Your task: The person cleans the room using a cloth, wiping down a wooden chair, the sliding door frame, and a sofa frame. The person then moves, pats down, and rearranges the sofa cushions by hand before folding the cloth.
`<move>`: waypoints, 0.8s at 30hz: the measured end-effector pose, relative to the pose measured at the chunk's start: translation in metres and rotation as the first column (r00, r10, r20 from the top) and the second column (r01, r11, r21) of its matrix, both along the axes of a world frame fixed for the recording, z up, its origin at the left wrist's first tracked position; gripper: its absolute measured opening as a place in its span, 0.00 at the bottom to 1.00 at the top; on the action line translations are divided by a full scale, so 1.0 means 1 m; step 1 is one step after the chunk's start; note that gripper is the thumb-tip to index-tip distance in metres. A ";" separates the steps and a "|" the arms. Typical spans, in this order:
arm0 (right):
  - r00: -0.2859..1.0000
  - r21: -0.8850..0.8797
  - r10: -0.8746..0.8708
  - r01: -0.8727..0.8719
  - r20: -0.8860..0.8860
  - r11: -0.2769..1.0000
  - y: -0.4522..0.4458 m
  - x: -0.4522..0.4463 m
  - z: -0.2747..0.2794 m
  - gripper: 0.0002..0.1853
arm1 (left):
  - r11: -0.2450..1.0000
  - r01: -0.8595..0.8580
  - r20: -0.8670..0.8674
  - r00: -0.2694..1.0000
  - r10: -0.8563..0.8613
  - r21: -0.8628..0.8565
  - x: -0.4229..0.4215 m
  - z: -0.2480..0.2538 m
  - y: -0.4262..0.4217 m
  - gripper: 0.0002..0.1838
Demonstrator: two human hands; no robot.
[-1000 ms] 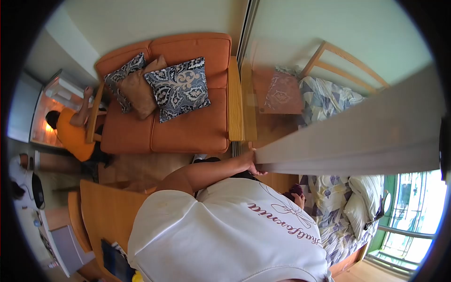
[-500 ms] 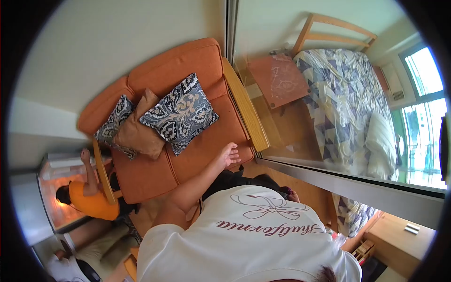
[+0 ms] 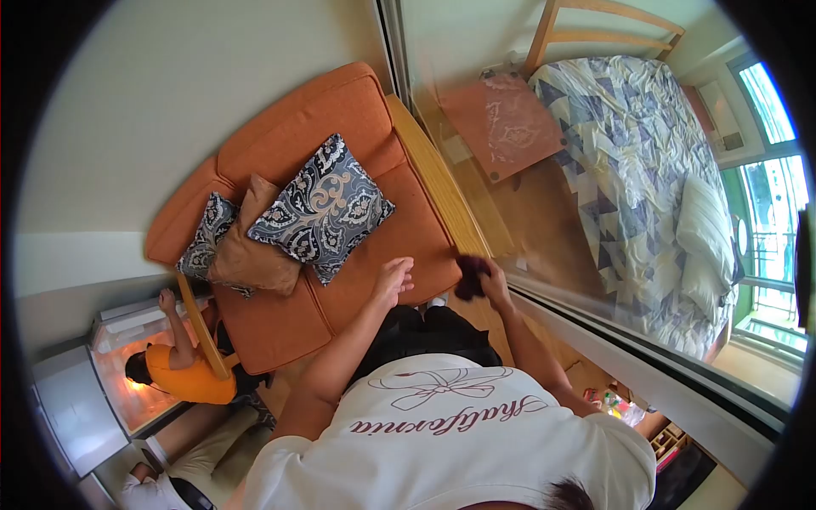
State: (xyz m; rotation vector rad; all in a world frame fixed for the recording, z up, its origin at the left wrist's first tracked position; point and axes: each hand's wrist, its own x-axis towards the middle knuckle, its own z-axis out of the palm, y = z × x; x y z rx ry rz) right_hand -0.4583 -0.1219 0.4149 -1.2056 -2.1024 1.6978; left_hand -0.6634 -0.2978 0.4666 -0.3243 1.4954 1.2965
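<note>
Cloth (image 3: 469, 278), wrapped by the right hand's (image 3: 494, 286) fingers beside the sofa (image 3: 416, 221), could drop if that grip loosens, while the half-curled left hand (image 3: 393, 282) appears empty.

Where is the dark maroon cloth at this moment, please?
In the head view, the dark maroon cloth is just right of centre, in the person's right hand, near the front end of the right-hand wooden armrest on the orange sofa.
</note>
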 end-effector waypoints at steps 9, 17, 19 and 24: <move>0.897 0.504 0.080 -0.316 0.434 0.804 0.024 -0.101 -0.035 0.32 | 0.907 0.382 -0.677 0.621 -0.395 -0.179 -0.127 0.007 0.051 0.16; 0.941 0.585 0.101 -0.283 0.323 0.760 0.024 -0.163 -0.130 0.36 | 0.825 0.251 -0.802 -0.491 -0.342 -0.506 -0.356 -0.035 0.138 0.26; 0.947 0.603 0.135 -0.292 0.293 0.742 0.041 -0.210 -0.137 0.35 | 0.773 0.179 -0.722 -0.529 -0.446 -0.609 -0.398 -0.025 0.180 0.39; 0.999 0.535 0.052 -0.050 0.010 0.843 0.099 -0.338 -0.143 0.32 | 0.621 0.132 -0.549 -0.629 -0.550 -0.773 -0.459 -0.034 0.232 0.58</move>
